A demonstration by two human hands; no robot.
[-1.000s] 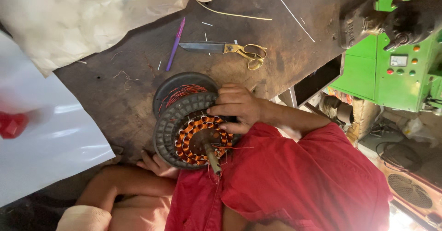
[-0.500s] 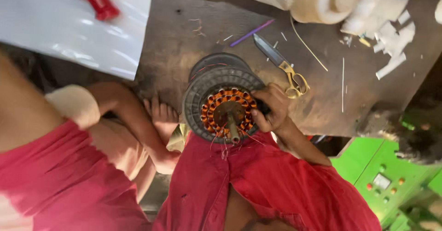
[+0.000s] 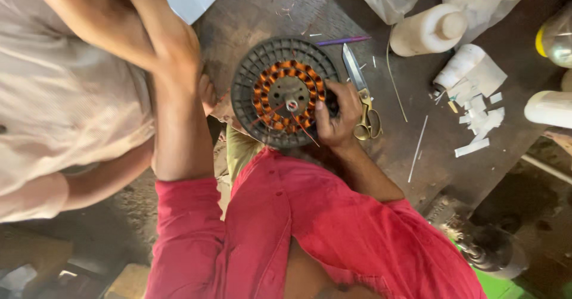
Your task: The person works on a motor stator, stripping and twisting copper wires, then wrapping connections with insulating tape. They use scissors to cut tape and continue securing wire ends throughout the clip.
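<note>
From the head camera, looking down, a round motor stator (image 3: 286, 92) with a black finned rim and orange copper windings sits just above the centre of the frame, at the edge of a dark workbench (image 3: 417, 156). The right hand (image 3: 336, 115) grips the stator's right rim, fingers curled over the edge and thumb pressed on the windings. The left hand (image 3: 182, 52) is at the stator's left side, seen from the back; whether its fingers are wide or closed cannot be told. Just right of the right hand lie scissors (image 3: 362, 99) with brass-coloured handles. A white plastic bottle (image 3: 428, 30) lies in the upper right, with paper scraps (image 3: 476, 99) below it. A purple pen (image 3: 342, 40) lies above the stator.
</note>
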